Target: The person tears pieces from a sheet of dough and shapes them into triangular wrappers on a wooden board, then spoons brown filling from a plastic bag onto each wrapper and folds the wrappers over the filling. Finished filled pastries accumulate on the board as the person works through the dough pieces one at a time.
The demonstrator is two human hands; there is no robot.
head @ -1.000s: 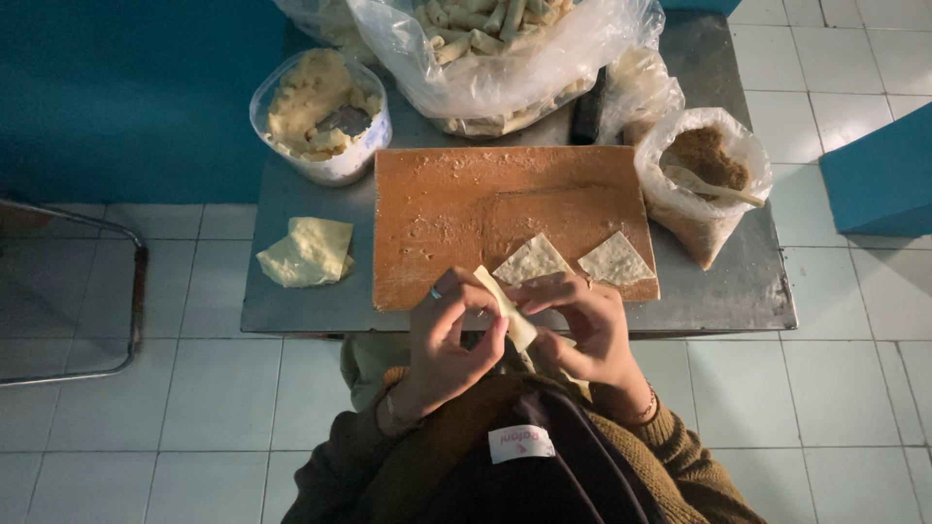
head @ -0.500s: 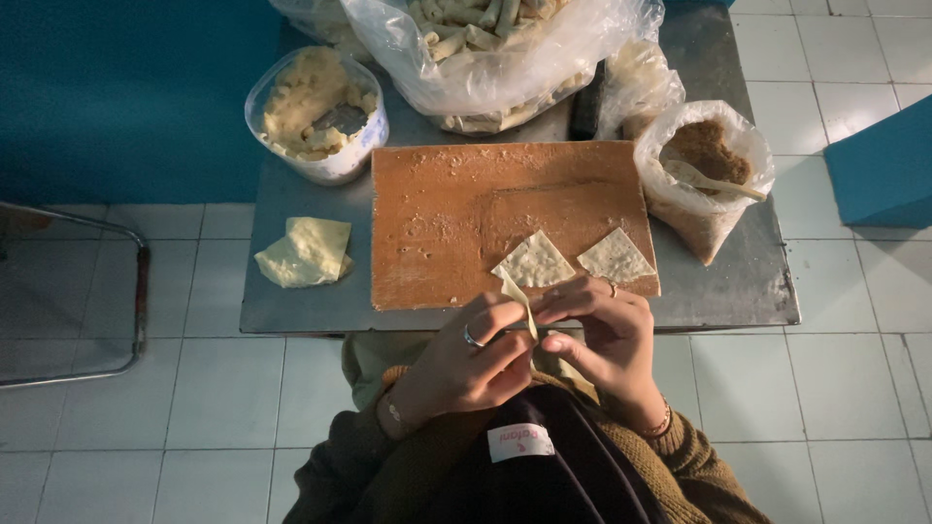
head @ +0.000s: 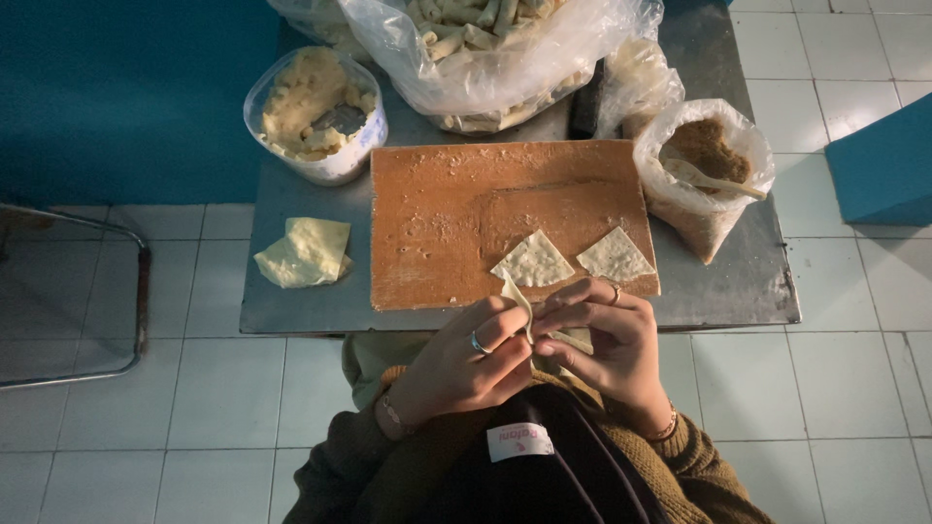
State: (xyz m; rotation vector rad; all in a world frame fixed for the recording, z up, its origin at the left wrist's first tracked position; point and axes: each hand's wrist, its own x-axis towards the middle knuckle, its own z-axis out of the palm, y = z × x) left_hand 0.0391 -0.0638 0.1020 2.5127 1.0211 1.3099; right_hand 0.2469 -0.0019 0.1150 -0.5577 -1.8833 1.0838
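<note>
Both hands pinch one thin, pale, floury dough wrapper (head: 521, 303) just below the near edge of the worktop (head: 291, 311). The left hand (head: 456, 369) and right hand (head: 607, 349) each close a narrow grip on it. Its pointed corner stands up, long axis roughly upright. Two flat triangular wrappers (head: 532, 262) lie on the rough, flour-dusted orange board (head: 437, 213).

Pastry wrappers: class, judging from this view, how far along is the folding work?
Done: a big clear bag holds many rolled pieces. In hand: the left hand and right hand pinch one wrapper between them. Left: two triangular wrappers on the board, a stack of sheets, and filling in the tub.
</note>
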